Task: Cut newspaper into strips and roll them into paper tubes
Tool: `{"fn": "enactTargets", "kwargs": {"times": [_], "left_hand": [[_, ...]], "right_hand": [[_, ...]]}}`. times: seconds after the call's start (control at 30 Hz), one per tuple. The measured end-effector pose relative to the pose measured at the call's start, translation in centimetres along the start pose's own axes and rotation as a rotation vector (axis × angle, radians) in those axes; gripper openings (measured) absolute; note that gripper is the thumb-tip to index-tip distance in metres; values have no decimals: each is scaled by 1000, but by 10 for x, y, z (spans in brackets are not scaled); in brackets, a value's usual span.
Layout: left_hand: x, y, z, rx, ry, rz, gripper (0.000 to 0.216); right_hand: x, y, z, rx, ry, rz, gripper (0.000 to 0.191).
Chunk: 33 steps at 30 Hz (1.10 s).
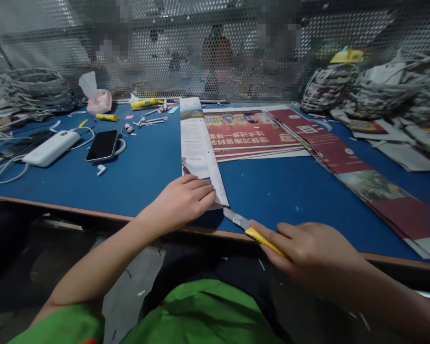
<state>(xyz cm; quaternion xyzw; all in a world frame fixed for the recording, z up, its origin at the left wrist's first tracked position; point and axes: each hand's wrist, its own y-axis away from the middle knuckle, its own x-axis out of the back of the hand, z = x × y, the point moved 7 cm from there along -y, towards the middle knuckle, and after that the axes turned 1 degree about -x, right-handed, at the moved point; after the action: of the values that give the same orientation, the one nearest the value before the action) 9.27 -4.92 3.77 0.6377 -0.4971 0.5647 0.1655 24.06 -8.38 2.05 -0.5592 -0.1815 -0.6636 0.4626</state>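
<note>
A folded newspaper strip lies lengthwise on the blue table, its near end close to the front edge. My left hand lies over that near end, fingers out across the paper and pressing it down; its thumb is hidden. A utility knife with a yellow handle is gripped in my right hand. Its long blade points left, the tip touching or just beside the strip's lower right corner. To the right of the strip is a stack of red printed newspaper, partly beneath it.
Long red paper strips run diagonally down the table's right side. Woven paper baskets stand at the back right, another basket at back left. A phone, white power bank, cables and glue sticks lie left. A perforated metal screen borders the back.
</note>
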Motion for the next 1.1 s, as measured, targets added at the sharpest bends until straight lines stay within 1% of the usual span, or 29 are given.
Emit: {"fn": "enactTargets", "kwargs": {"times": [0.13,0.27,0.47,0.67,0.8,0.97,1.1], "left_hand": [[0,-1,0,-9,-3,13,23],[-1,-3,-1,-11,-2,17,24],[-1,-2,0,-20,-18,7,24],[0,6,-1,-15,-13,43,27],[5,13,0,-39,-12,68,30],[18,23,3,-82,-45,87,30],[21,30,6,-70,-78,52,31]], "right_hand": [[7,-6,-10,-22,18,-9,34],[10,-13,-15,-35,83,-5,33],[10,-16,-13,-52,156,-32,34],[14,-13,-12,-41,165,-20,36],[15,-13,-13,-39,128,-31,37],[17,-13,-21,-28,101,-20,35],[18,-14,-28,11,123,-27,33]]}}
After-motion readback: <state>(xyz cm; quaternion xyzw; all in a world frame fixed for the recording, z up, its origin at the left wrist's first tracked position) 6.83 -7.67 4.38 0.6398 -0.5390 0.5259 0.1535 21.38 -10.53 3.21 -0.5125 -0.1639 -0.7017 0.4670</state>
